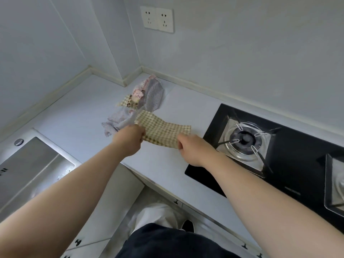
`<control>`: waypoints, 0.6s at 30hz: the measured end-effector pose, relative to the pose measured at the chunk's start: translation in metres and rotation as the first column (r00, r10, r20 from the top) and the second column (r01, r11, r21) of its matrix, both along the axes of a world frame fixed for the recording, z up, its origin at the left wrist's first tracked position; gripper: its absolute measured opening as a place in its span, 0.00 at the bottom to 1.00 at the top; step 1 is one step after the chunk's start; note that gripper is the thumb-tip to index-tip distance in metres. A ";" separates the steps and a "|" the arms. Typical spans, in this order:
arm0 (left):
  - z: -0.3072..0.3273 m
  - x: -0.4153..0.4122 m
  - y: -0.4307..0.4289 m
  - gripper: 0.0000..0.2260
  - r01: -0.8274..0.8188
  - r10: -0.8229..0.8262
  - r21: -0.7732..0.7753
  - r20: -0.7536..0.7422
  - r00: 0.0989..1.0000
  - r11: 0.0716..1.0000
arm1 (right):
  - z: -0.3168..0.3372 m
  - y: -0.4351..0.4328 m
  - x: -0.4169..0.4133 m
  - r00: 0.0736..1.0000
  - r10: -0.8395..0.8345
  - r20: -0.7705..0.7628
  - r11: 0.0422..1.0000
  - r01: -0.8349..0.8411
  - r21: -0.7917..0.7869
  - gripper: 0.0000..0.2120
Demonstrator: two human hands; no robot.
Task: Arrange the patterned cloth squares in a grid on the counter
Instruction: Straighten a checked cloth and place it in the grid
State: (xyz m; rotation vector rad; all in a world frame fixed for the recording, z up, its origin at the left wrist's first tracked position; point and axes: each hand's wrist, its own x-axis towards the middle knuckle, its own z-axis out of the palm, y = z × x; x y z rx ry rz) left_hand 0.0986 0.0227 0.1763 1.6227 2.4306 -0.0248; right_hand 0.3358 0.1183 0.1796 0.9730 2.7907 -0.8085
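So both hands were on the same piece, a tan checked cloth square (164,130) stretched out over the pale counter (74,112), roughly between the sink and the stove. The left hand (130,140) had its fingers curled in around the near left corner, and the right hand (191,148) was pinching the near right edge, knuckles up, so each one was gripping that cloth and not just resting on it. The far half of the square looked like it was lying on the counter, with the far right corner pointing toward the black gas hob (290,164). I honestly couldn't tell whether the near edge was touching the surface or lifted a bit. Just left of it, touching or slightly tucked under its left edge, was a crumpled pale floral cloth (119,121). Behind both, closer to the wall corner, sat a loose heap of cloths (150,94), greyish dotted ones and a pinkish one on top, with another tan checked piece (124,101) poking out from the left side of the heap. Nothing was squared up into rows at that point, only the one piece being held flat. The steel sink (31,164) was off to the left, and a double wall socket (157,19) sat up on the wall.
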 end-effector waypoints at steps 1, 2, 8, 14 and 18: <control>-0.009 -0.005 -0.005 0.07 0.013 -0.012 -0.083 0.004 1.000 0.996 | -0.008 -0.004 -0.003 0.999 0.016 0.051 1.000 -0.014 -0.024 0.05; -0.016 -0.010 -0.009 0.08 0.023 -0.022 -0.130 0.010 1.000 0.991 | -0.015 -0.008 -0.006 0.997 0.018 0.081 0.999 -0.014 -0.048 0.07; -0.037 -0.038 -0.016 0.11 0.090 -0.080 -0.186 0.058 0.995 0.978 | -0.043 -0.015 -0.021 0.985 0.011 0.174 0.988 0.017 -0.156 0.14; -0.066 -0.072 0.003 0.07 0.146 -0.103 -0.188 0.220 0.970 0.971 | -0.075 0.003 -0.037 0.974 -0.158 0.165 0.969 0.184 -0.162 0.09; -0.091 -0.089 0.025 0.04 0.149 -0.108 -0.114 0.305 0.946 0.982 | -0.104 0.018 -0.043 0.927 -0.341 0.156 0.934 0.352 -0.056 0.10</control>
